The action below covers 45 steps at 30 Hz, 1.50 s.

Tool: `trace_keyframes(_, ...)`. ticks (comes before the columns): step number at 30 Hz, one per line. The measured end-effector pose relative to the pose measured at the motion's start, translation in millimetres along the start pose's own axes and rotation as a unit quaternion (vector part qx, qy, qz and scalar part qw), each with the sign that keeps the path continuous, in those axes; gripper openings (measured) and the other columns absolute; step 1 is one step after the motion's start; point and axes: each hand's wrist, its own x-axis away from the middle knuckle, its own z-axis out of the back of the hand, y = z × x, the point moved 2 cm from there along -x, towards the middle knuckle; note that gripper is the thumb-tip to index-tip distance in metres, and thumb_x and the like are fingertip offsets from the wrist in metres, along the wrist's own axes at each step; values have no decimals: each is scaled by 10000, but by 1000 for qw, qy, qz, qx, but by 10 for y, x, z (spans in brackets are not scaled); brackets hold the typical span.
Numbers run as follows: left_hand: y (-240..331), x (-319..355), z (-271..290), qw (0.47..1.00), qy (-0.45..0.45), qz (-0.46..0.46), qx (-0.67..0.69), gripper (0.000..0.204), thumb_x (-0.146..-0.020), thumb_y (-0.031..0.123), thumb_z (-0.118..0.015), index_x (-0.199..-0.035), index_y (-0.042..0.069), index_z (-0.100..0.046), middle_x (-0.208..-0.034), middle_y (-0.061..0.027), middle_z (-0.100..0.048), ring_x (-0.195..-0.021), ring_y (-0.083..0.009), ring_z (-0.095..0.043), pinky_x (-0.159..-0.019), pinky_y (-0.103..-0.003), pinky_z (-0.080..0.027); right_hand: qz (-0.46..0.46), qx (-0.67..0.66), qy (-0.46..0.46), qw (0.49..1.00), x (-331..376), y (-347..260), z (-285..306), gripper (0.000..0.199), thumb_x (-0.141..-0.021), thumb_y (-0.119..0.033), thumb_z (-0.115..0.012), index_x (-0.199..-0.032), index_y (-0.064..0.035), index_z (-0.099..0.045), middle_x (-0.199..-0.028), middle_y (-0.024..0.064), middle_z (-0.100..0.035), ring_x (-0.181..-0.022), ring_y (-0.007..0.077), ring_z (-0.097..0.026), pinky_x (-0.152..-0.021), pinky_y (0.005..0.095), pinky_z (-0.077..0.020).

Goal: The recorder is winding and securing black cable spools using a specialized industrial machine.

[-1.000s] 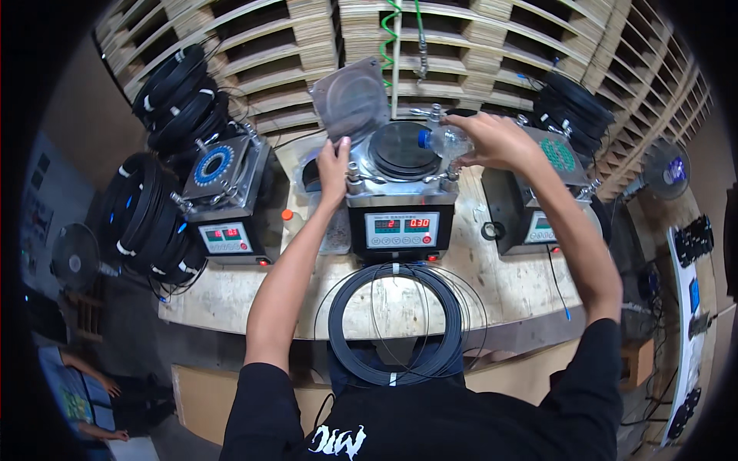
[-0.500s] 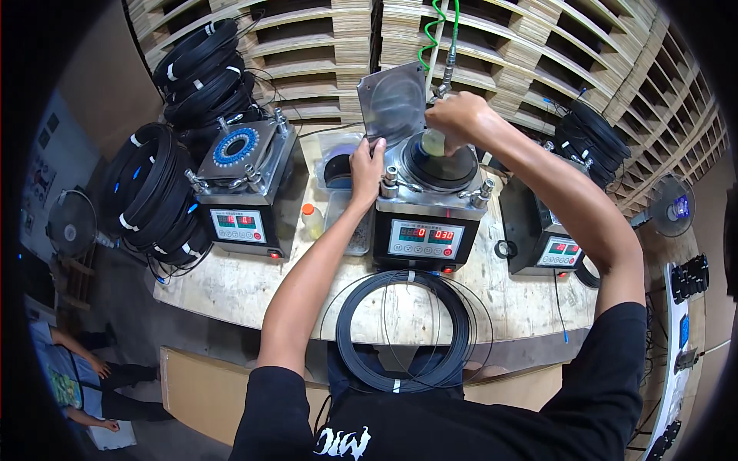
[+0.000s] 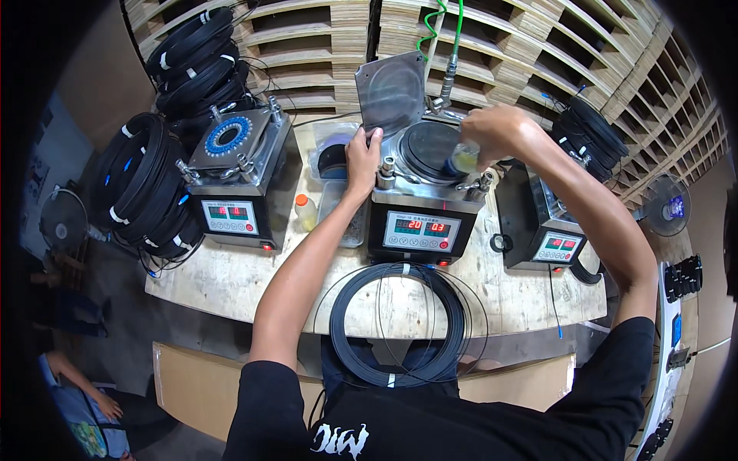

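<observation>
1. The left hand (image 3: 361, 157) is laid, fingers together, on the left edge of the middle polishing machine (image 3: 419, 203).
2. A small bottle (image 3: 463, 159) is pinched in the right hand (image 3: 496, 131), above the machine's round black pad (image 3: 429, 146).
3. A coil of black cable (image 3: 400, 323) is draped over the table's front edge.

On the workbench (image 3: 530, 296) we find three machines in a row: the middle machine (image 3: 421, 201) between the left machine (image 3: 238, 180) and the right machine (image 3: 538, 230). A cable coil (image 3: 400, 323) lies before the middle one. More coils (image 3: 146, 184) hang left; pallets (image 3: 323, 38) stand behind.
</observation>
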Motion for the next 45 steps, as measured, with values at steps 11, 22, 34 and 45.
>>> trace_keyframes(11,79,48,-30,1000,-10,14,16,330,-1004,256,-603,-971,-72,-619,-856,-228,-702,-805,-354,-693,-745,-412,-503,-55,1,10,998,-771,290,99,574,-653,-324,-924,-1141,-85,-737,-1056,91,-753,-981,305,-729,-751,432,-596)
trace_keyframes(22,61,36,31,1000,-2,-6,18,311,-1002,245,-606,-1021,-63,-637,-898,-204,-728,-840,-332,-711,-760,-403,-514,36,-91,-8,995,-60,-21,-27,634,-657,-343,-885,-1220,-103,-719,-966,170,-751,-918,354,-719,-781,458,-571)
trace_keyframes(34,-89,-5,-4,999,-21,-9,-36,358,-1008,281,-618,-952,-72,-620,-858,-234,-691,-758,-295,-634,-740,-404,-489,-29,-629,323,707,437,327,-1541,747,-851,-412,-809,-1421,-15,-535,-1330,152,-630,-1220,230,-585,-1056,362,-445)
trace_keyframes(45,-20,1,-29,996,-57,26,56,329,-1035,301,-604,-1020,-26,-634,-845,-15,-623,-773,-86,-497,-728,-291,-436,-238,-605,408,641,727,-934,-3233,657,-739,-170,-885,-1285,-5,-557,-1094,169,-680,-1027,273,-664,-927,364,-508)
